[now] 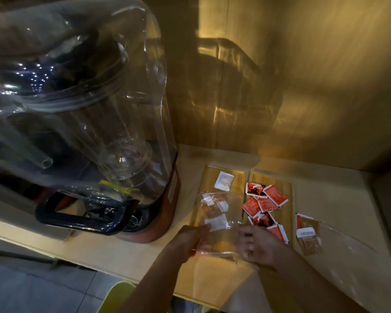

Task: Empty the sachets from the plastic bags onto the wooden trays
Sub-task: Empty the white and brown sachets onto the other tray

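Left hand (189,241) and right hand (259,245) are pinching my clear plastic bag (215,211) of white sachets (215,221) above the wooden tray (238,184).

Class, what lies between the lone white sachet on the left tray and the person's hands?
Head view: the clear plastic bag, white sachets inside, held by left hand and right hand.

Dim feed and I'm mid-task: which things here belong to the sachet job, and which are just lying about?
In the job: left hand, right hand, the plastic bag they hold, second bag, left tray, right tray, red sachets, white sachet.
Lying about: blender.
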